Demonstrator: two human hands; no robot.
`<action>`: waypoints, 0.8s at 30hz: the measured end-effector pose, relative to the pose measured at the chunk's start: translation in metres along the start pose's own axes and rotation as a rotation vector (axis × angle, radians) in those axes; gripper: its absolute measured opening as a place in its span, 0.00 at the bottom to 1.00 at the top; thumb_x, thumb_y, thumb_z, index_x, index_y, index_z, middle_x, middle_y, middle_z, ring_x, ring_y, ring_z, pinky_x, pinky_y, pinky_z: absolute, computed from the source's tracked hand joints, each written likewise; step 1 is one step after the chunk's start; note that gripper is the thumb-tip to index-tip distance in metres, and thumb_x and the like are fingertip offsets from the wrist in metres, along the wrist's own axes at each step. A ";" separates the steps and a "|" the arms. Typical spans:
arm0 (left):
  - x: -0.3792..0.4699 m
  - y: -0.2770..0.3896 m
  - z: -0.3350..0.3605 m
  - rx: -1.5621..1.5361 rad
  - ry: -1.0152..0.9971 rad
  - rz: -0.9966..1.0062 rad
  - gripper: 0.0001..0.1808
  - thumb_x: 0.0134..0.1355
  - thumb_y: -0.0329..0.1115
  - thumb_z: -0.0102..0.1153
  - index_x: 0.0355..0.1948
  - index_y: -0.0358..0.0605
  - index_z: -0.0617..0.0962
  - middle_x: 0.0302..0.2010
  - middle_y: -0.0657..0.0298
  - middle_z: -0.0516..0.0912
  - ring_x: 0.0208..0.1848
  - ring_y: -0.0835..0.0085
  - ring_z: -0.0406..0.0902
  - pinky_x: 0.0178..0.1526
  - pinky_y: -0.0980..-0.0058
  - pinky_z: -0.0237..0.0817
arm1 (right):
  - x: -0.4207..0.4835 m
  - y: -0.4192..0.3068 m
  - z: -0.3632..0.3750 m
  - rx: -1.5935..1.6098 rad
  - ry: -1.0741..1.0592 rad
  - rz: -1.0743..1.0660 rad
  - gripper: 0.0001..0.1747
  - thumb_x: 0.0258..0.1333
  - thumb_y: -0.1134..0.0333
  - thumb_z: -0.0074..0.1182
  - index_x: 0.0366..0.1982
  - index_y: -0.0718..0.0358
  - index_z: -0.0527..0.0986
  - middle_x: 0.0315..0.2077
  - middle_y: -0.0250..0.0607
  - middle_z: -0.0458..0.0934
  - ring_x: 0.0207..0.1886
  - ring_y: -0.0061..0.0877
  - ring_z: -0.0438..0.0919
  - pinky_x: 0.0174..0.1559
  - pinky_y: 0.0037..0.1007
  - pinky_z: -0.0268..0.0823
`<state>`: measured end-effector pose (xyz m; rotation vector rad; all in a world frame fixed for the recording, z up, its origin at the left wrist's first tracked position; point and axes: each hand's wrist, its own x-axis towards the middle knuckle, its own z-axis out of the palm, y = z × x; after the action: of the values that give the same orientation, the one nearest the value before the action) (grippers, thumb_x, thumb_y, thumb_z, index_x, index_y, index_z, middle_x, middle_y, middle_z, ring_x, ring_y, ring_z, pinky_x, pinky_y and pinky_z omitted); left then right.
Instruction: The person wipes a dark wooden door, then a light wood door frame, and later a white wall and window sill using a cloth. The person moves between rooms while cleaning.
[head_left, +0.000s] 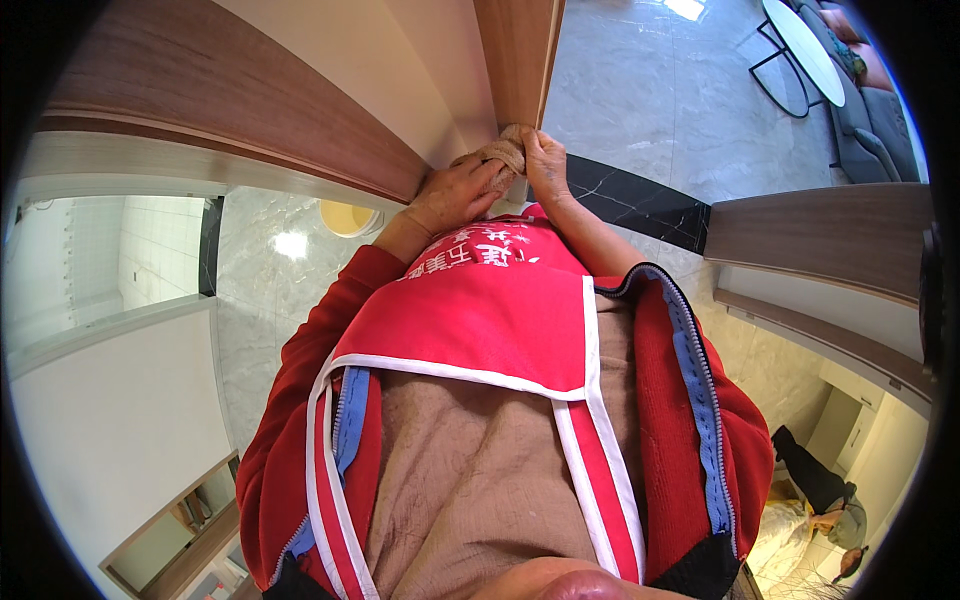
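Note:
A brown cloth (510, 154) is bunched against the lower part of a wooden door frame (517, 60). My right hand (546, 161) grips the cloth's right side at the frame's edge. From the left, my left hand (457, 193) lies over the cloth with its fingers bent onto it. Both hands are close together, just beyond the red apron (465, 322) on my chest. The cloth hides the spot of the frame under it.
A wood-trimmed panel (225, 82) runs close along my left. On the marble-tiled floor stands a yellow bucket (349, 217). A black stone threshold (630, 196) crosses the doorway; beyond are an oval table (806, 49) and grey sofa (885, 127). Someone in dark trousers (814, 472) appears at lower right.

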<state>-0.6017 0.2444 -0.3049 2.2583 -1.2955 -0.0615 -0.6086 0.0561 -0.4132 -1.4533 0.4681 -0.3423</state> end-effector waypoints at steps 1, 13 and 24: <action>0.000 0.000 0.000 -0.005 0.006 0.000 0.28 0.64 0.46 0.63 0.61 0.44 0.74 0.55 0.47 0.79 0.53 0.48 0.79 0.50 0.56 0.75 | 0.001 0.000 0.000 -0.004 0.000 -0.006 0.23 0.67 0.55 0.53 0.35 0.71 0.82 0.24 0.49 0.81 0.28 0.25 0.76 0.36 0.34 0.70; -0.001 0.000 -0.003 -0.039 -0.029 -0.016 0.27 0.64 0.44 0.64 0.59 0.42 0.74 0.54 0.47 0.78 0.55 0.48 0.78 0.51 0.57 0.74 | -0.005 -0.017 -0.001 -0.169 0.016 0.043 0.23 0.68 0.55 0.53 0.33 0.72 0.82 0.21 0.43 0.80 0.27 0.21 0.73 0.34 0.32 0.69; -0.002 -0.002 -0.001 -0.017 -0.025 -0.005 0.28 0.64 0.45 0.64 0.61 0.44 0.74 0.55 0.47 0.79 0.53 0.48 0.79 0.50 0.57 0.75 | -0.004 -0.009 0.001 -0.055 -0.018 0.005 0.23 0.68 0.55 0.53 0.34 0.72 0.82 0.22 0.38 0.81 0.28 0.18 0.74 0.33 0.30 0.69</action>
<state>-0.6013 0.2471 -0.3056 2.2533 -1.2983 -0.1024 -0.6114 0.0580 -0.4041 -1.5078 0.4694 -0.3145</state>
